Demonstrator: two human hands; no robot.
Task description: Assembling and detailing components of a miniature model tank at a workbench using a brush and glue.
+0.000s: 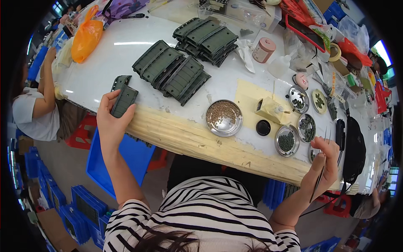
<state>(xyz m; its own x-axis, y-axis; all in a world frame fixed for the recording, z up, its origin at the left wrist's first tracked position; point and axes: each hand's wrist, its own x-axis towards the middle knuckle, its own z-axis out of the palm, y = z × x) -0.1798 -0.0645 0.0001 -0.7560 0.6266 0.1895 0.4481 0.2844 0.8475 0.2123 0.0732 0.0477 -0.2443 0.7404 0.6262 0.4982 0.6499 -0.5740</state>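
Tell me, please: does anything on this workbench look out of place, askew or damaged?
Nothing looks spilled or broken. The dark green ribbed parts lie in loose, slanted stacks, and the left hand holds one dark green part at the table's front edge. The metal dishes sit upright with their contents inside.

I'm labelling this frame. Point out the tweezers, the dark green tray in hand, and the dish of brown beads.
tweezers [322, 174], head view, mid-shaft
dark green tray [124, 101], head view, top face
dish of brown beads [223, 118], head view, beads at centre

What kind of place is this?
Probably a small-parts assembly workshop: stacks of dark green ribbed parts, metal dishes of tiny pieces, and tweezers in the right hand.
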